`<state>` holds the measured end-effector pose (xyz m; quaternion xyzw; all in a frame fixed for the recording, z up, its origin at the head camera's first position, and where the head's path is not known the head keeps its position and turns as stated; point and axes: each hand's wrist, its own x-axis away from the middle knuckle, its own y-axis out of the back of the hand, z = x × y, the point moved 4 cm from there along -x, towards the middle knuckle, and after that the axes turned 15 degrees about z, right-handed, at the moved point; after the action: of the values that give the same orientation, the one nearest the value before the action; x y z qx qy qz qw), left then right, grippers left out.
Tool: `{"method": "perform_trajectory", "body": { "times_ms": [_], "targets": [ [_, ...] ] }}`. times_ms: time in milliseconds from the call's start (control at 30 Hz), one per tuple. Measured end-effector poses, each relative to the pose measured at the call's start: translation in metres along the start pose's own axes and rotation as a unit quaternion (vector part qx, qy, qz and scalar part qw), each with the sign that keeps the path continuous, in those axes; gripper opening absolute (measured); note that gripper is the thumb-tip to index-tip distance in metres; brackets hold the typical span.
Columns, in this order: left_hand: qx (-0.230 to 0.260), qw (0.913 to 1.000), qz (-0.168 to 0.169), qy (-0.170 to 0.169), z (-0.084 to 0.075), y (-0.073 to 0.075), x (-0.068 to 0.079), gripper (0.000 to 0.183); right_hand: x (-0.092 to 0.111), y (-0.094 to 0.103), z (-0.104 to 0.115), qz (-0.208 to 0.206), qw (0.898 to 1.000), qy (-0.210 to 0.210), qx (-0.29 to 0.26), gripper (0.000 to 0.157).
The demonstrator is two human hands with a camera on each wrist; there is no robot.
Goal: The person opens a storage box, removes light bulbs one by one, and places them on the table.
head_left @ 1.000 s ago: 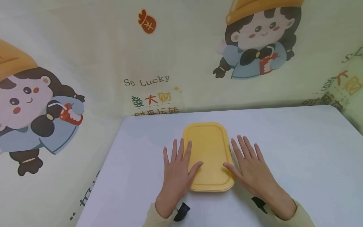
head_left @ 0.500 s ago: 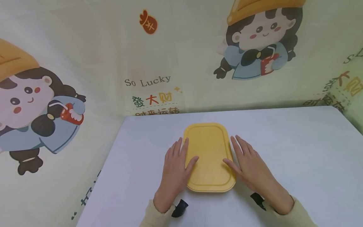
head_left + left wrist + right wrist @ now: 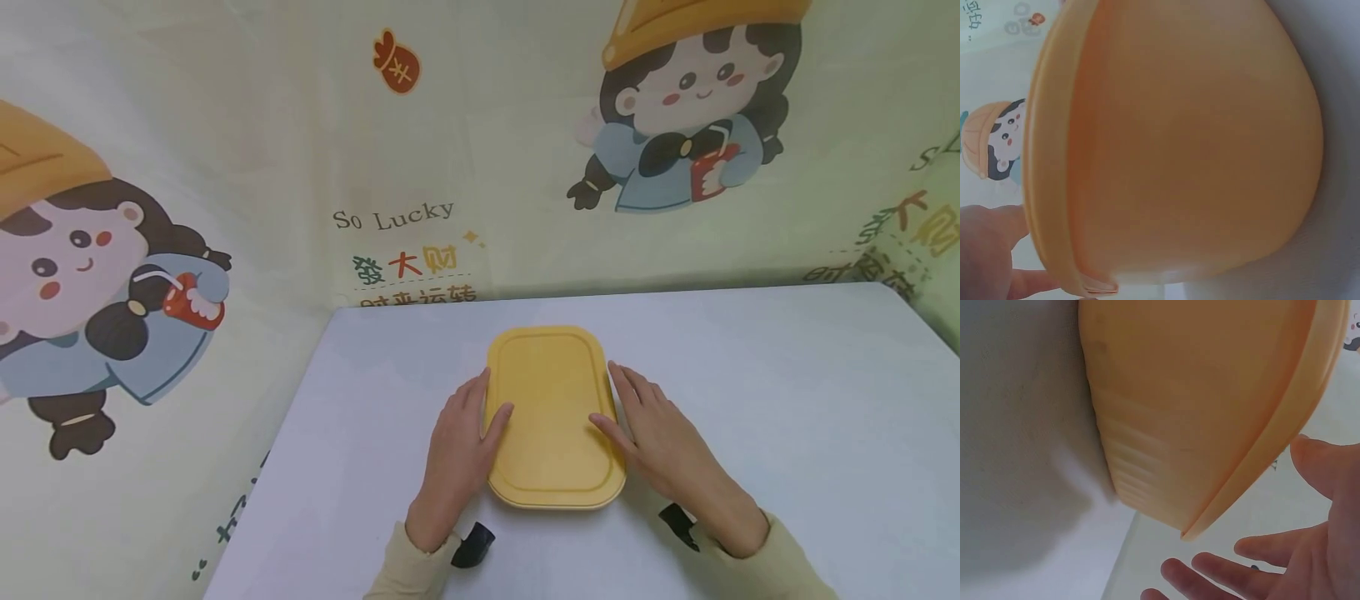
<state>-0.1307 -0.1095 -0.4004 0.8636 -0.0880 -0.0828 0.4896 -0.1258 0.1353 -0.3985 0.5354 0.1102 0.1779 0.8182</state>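
Observation:
A yellow lidded box [image 3: 557,421], rectangular with rounded corners, lies flat on the white table between both hands. My left hand [image 3: 457,442] is at its left side, thumb over the lid's edge, fingers nearly straight along the side. In the left wrist view the box's wall [image 3: 1197,150] fills most of the picture, with a fingertip at the rim. On the other side is my right hand [image 3: 667,442], its thumb over the lid's right edge. The right wrist view shows spread right fingers [image 3: 1210,575] apart from the box's wall [image 3: 1191,425]. Contact of the thumbs is unclear.
The white table [image 3: 787,400] extends to both sides of the box. A printed cloth [image 3: 510,150] with cartoon figures and lettering hangs behind and to the left. A black strap [image 3: 474,546] is at the left wrist.
My left hand has brought its spread fingers together and drawn its thumb back to the lid's edge. The right fingers have come closer together. The box has hardly moved.

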Motion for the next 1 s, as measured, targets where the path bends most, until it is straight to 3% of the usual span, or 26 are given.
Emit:
{"method": "perform_trajectory", "body": {
  "times_ms": [333,567,1000],
  "targets": [
    [0.071,0.9965,0.028,0.034,0.011,-0.007,-0.003,0.061,-0.002,-0.003,-0.005,0.016,1.0,-0.017,-0.02,0.074],
    [0.119,0.9921,0.023,0.032,0.016,-0.011,-0.006,0.057,-0.003,-0.006,-0.008,0.029,0.999,-0.025,-0.034,0.076],
    [0.223,0.974,0.031,0.025,0.028,-0.018,-0.01,0.057,-0.007,-0.012,-0.017,0.038,0.995,-0.021,-0.087,0.072]
  ]
}}
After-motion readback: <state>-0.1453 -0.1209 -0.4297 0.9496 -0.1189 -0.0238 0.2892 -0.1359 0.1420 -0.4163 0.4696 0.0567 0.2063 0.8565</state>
